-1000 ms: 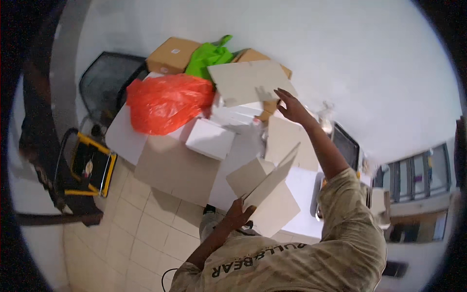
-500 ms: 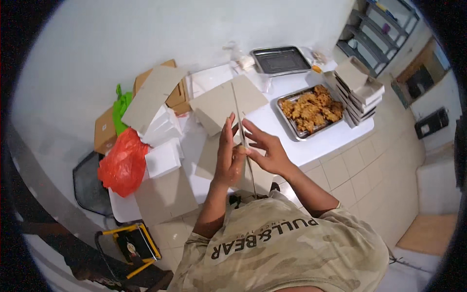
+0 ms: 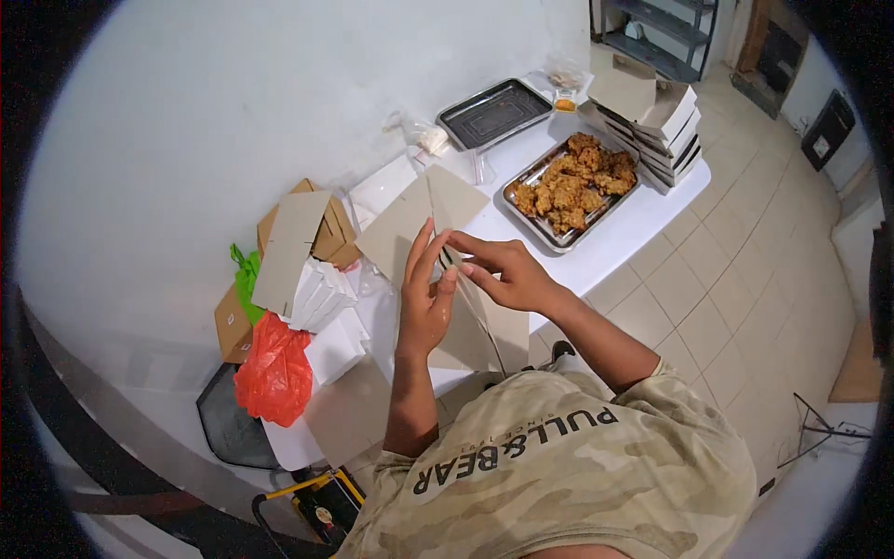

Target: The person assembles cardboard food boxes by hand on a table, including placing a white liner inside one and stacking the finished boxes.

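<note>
Between my hands stands a grey-beige cardboard sheet [image 3: 487, 328], held nearly edge-on above the near edge of the table. My left hand [image 3: 426, 303] is pressed along its left side, fingers pointing up and thumb near the edge. From the right, my right hand [image 3: 507, 272] pinches the sheet with bent fingers. The fingertips of both hands come close together at a narrow dark gap in the cardboard. Behind them, another flat cardboard piece [image 3: 396, 231] lies on the white table [image 3: 643, 228].
Fried chicken pieces [image 3: 570, 189] fill a metal tray [image 3: 562, 246], beside stacked cardboard boxes [image 3: 656, 126]. A dark tray [image 3: 495, 114] lies at the back. Leftward are white folded cartons [image 3: 321, 296], brown boxes [image 3: 333, 235], a green bag [image 3: 246, 275] and a red plastic bag [image 3: 276, 371].
My fingers have come closer together on the cardboard, and those of my right hand have curled in. The view has turned, so the table's things appear shifted.
</note>
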Action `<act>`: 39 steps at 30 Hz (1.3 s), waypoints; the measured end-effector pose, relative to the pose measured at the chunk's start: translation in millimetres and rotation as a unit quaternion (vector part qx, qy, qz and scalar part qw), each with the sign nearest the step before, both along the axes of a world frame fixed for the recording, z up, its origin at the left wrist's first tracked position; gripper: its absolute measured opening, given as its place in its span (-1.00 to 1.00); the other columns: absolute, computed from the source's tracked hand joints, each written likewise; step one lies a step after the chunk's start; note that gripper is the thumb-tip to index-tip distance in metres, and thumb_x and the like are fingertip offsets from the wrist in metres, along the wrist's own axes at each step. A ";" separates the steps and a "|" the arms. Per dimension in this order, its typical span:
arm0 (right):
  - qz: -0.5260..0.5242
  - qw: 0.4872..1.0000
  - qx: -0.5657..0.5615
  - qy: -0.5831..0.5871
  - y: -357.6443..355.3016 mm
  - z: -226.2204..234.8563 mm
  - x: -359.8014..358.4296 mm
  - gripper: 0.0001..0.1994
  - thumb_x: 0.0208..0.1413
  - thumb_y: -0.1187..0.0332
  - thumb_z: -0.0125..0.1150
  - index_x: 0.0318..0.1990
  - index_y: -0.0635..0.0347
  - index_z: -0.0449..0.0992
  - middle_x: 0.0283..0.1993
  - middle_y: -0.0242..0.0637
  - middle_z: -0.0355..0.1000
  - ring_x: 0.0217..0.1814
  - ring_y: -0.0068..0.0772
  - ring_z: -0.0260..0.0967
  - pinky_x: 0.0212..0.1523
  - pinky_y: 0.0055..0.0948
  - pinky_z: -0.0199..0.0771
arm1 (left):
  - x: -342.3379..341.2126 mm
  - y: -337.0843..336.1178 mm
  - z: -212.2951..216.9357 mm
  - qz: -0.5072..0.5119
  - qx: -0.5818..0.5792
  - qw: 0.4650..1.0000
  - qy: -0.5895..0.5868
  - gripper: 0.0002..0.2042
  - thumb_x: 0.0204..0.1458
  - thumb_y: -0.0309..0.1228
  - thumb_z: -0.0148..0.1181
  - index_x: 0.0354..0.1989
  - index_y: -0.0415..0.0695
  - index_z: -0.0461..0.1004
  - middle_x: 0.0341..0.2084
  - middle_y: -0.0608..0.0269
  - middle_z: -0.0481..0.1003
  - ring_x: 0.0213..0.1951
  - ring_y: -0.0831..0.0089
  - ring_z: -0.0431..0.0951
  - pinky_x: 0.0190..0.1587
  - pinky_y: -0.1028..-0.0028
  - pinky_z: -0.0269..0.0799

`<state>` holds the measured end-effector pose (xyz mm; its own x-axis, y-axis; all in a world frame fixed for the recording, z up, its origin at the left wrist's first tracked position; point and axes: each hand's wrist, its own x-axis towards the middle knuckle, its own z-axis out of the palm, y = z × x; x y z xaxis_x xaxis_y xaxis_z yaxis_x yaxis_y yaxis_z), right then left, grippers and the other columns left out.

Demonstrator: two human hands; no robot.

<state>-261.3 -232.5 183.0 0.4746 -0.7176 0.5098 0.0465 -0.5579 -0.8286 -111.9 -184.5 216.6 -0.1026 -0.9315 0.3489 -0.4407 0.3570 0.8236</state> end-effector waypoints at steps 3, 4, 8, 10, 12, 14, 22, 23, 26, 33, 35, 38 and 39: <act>0.000 0.999 0.024 0.035 4.4 6.9 0.0 -0.53 -0.03 0.47 -0.04 0.11 0.19 0.14 -0.17 0.02 0.38 -0.26 -0.13 0.43 -0.24 -0.36 0.43 | 9.7 -0.5 -8.2 0.009 -0.036 0.999 -0.021 -0.52 0.06 -0.18 -0.13 0.10 -0.19 0.14 0.15 0.09 0.06 0.18 0.27 0.02 0.17 0.33 -0.09; -0.007 1.000 0.025 -0.004 5.4 5.7 3.4 -0.51 -0.05 0.52 -0.07 0.12 0.17 0.14 -0.11 0.01 0.34 -0.29 -0.13 0.42 -0.25 -0.36 0.43 | 13.1 -1.0 -10.9 0.006 -0.061 0.998 -0.033 -0.57 0.05 -0.28 -0.10 0.09 -0.18 0.16 0.15 0.10 0.06 0.17 0.30 0.06 0.03 0.41 0.11; -0.016 0.997 -0.070 0.003 5.6 7.4 8.9 -0.42 -0.20 0.68 -0.09 0.08 0.01 0.21 0.17 -0.09 0.06 -0.32 -0.16 0.41 -0.35 -0.39 0.45 | 13.1 7.5 -11.9 0.016 -0.056 0.998 0.013 -0.60 0.05 -0.37 -0.07 0.08 -0.16 0.18 0.15 0.13 0.05 0.12 0.36 0.14 -0.16 0.53 0.34; -0.009 0.993 -0.108 0.043 7.4 15.1 7.5 -0.41 -0.24 0.69 -0.07 0.05 -0.02 0.24 0.23 -0.13 -0.02 -0.31 -0.18 0.41 -0.38 -0.40 0.45 | 12.8 9.9 -11.0 0.024 -0.046 0.998 0.021 -0.60 0.04 -0.36 -0.06 0.08 -0.16 0.18 0.15 0.14 0.05 0.10 0.38 0.16 -0.18 0.55 0.35; 0.012 0.988 -0.085 0.130 10.5 25.3 6.0 -0.44 -0.27 0.74 -0.06 -0.02 0.03 0.32 0.25 -0.15 -0.07 -0.21 -0.22 0.41 -0.31 -0.42 0.46 | 13.7 12.2 -9.8 0.030 -0.037 0.998 0.027 -0.60 0.04 -0.36 -0.05 0.08 -0.15 0.18 0.15 0.16 0.06 0.09 0.40 0.18 -0.20 0.56 0.35; 0.014 0.987 -0.114 0.115 9.6 24.2 9.1 -0.45 -0.28 0.72 -0.05 -0.03 0.01 0.32 0.26 -0.16 -0.08 -0.23 -0.20 0.41 -0.37 -0.39 0.44 | 14.7 15.8 -7.7 0.036 -0.033 0.999 0.024 -0.59 0.04 -0.34 -0.04 0.09 -0.14 0.18 0.15 0.17 0.06 0.07 0.41 0.21 -0.23 0.60 0.35; 0.045 0.994 -0.087 0.045 11.9 19.7 9.6 -0.57 -0.23 0.77 -0.12 -0.14 0.20 0.34 0.26 -0.12 -0.09 -0.11 -0.22 0.36 -0.27 -0.49 0.46 | 18.4 22.0 -15.0 0.045 -0.076 0.996 -0.019 -0.60 0.03 -0.34 -0.03 0.07 -0.15 0.20 0.14 0.14 0.07 0.08 0.36 0.19 -0.18 0.51 0.35; 0.047 0.996 -0.079 0.019 12.2 18.0 9.4 -0.59 -0.21 0.75 -0.12 -0.14 0.21 0.32 0.24 -0.10 -0.07 -0.08 -0.24 0.35 -0.26 -0.50 0.47 | 19.5 22.6 -16.5 0.046 -0.100 0.993 -0.037 -0.60 0.03 -0.35 -0.03 0.07 -0.16 0.20 0.13 0.13 0.08 0.09 0.33 0.19 -0.15 0.50 0.34; 0.058 0.997 -0.054 -0.014 16.6 18.4 7.7 -0.63 -0.17 0.70 -0.09 -0.12 0.23 0.30 0.22 -0.09 -0.03 -0.07 -0.28 0.34 -0.27 -0.51 0.48 | 17.6 29.2 -14.9 0.051 -0.109 0.991 -0.061 -0.62 0.02 -0.40 -0.06 0.06 -0.17 0.20 0.11 0.10 0.11 0.11 0.27 0.17 -0.07 0.44 0.29; -0.001 0.996 0.082 -0.021 28.8 10.8 8.8 -0.66 -0.08 0.55 0.06 -0.08 0.23 0.25 0.05 -0.17 0.22 -0.21 -0.50 0.37 -0.40 -0.57 0.44 | -3.7 38.0 -13.2 0.136 -0.075 0.988 0.009 -0.63 -0.03 -0.52 -0.11 0.03 -0.19 0.22 0.08 0.05 0.16 0.09 0.21 0.19 0.05 0.31 0.18; -0.046 0.994 0.088 -0.040 28.2 3.3 10.9 -0.64 -0.09 0.52 0.08 -0.07 0.19 0.25 -0.23 -0.26 0.27 -0.43 -0.57 0.29 -0.49 -0.59 0.35 | -11.2 38.1 -13.9 0.213 -0.056 0.974 0.060 -0.61 -0.07 -0.56 -0.12 0.02 -0.24 0.22 0.04 0.04 0.22 0.09 0.24 0.18 0.12 0.38 0.03; -0.123 0.983 0.109 -0.086 14.5 -16.2 5.3 -0.61 -0.09 0.50 0.09 -0.03 0.14 0.25 -0.61 -0.38 0.24 -0.68 -0.68 0.13 -0.62 -0.62 0.16 | -6.0 33.4 -32.9 0.282 -0.070 0.957 -0.001 -0.69 0.01 -0.45 -0.06 -0.05 -0.27 0.27 -0.08 -0.05 0.31 -0.04 0.19 0.31 -0.02 0.36 0.21; -0.146 0.975 0.128 -0.108 11.2 -21.4 0.8 -0.59 -0.09 0.51 0.09 -0.01 0.12 0.25 -0.71 -0.42 0.17 -0.71 -0.71 0.07 -0.66 -0.63 0.08 | -3.6 33.4 -39.9 0.277 -0.069 0.958 -0.003 -0.69 0.01 -0.45 -0.06 -0.05 -0.27 0.27 -0.08 -0.05 0.31 -0.04 0.19 0.31 -0.02 0.36 0.21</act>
